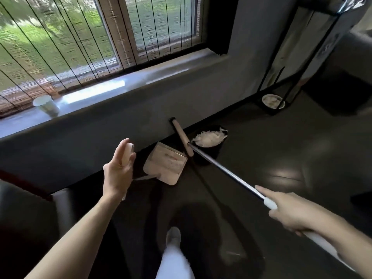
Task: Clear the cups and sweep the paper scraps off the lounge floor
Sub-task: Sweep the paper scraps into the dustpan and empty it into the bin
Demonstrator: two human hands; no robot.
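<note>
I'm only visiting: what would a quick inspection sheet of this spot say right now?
Surface: dark floor, glossy.
Job's things: broom, its head next to the dustpan; black bin filled with paper scraps; white cup upright on the window sill.
Clutter: a second round container in the far corner, contents unclear.
Grippers: right hand grips the broom handle, forefinger along it; left hand at the dustpan's upright handle, grip unclear.
Cables: nothing seen.
Surroundings: window behind a slatted blind.
</note>
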